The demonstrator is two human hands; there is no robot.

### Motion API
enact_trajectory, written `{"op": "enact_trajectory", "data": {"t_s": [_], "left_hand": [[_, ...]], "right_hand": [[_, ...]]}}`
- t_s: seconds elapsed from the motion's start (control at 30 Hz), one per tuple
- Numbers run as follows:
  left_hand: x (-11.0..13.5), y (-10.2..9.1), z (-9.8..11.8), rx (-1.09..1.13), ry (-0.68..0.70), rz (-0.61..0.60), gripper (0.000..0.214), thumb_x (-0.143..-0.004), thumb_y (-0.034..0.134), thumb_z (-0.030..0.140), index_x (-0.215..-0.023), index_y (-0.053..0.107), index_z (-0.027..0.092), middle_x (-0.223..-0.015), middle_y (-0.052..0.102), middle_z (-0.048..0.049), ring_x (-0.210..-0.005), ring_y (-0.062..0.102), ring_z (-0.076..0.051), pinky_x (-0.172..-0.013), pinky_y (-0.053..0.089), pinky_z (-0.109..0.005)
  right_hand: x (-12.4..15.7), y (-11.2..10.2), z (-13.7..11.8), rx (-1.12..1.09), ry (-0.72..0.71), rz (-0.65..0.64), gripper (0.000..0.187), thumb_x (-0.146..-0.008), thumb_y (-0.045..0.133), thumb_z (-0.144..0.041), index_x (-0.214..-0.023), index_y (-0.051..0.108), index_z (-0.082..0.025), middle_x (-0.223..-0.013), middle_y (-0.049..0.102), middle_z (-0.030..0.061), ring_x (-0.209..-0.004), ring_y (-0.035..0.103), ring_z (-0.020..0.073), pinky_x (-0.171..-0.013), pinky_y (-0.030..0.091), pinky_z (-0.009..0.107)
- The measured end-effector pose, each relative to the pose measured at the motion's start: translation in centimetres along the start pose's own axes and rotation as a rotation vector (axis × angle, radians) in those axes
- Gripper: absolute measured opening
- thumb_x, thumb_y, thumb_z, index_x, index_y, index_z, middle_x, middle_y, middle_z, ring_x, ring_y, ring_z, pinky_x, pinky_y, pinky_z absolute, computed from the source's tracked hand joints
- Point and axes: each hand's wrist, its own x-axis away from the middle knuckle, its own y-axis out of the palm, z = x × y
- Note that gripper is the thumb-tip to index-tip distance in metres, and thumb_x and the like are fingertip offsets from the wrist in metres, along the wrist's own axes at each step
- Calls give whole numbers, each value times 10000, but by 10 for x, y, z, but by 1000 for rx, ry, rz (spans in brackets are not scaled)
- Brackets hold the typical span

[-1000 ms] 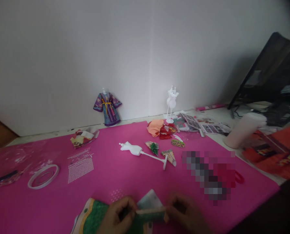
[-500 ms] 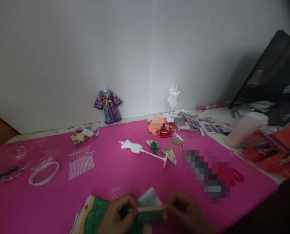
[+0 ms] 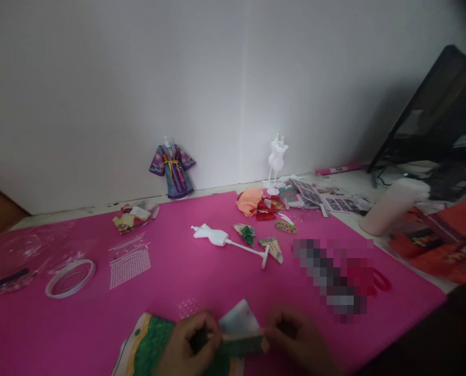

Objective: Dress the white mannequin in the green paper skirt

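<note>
green strip held end to end at the near edge

the fingers of the left hand (image 3: 194, 339) close in a pinch, thumb to forefinger, on the left end of a narrow green strip (image 3: 243, 344). the fingers of the right hand (image 3: 295, 337) look pinched on its right end too, with almost no gap at the tips; shadow and blur hide how firm that hold is.

the likeliest trouble is a slip: only the very ends of the strip seem gripped, so a tug to the right could pull one end loose. uneven pressure might also skew the pale upper edge or let it unroll. a pale flap (image 3: 241, 318) stands up just beyond the strip and could get caught in it if the hands tip. green cloth (image 3: 152, 339) lies under and left of the left hand; whether it joins the strip cannot be told, but if so, its weight or a resting wrist could drag the work askew.

both hands come in low from the near side, knuckles up and tips turned toward each other, nearly level, the strip between them just over the pink surface (image 3: 217, 282).

farther off, near the middle, a white dress form (image 3: 213, 236) lies on its side, its base touching or just beside a patterned cloth piece (image 3: 271, 249).
</note>
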Motion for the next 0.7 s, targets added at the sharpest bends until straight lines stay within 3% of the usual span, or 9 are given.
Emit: {"op": "enact_trajectory", "data": {"t_s": [0.43,0.7], "left_hand": [[-1,-1,4,69,9,5,210,-734,524,354,-605,492,192,-594,433,21,-593,404,-152,-559,321,-243],[2,2,-2,20,71,6,236,-779,604,376,-651,546,187,-598,464,32,-582,408,-138,-547,323,-223]], "right_hand": [[1,2,2,-33,12,-16,301,-769,733,-436,-653,611,-187,-636,667,-1,-628,619,164,-609,442,257],[2,1,0,-11,22,-25,272,-786,711,-415,-677,605,-191,-657,656,-6,-646,619,167,-619,445,257]]}}
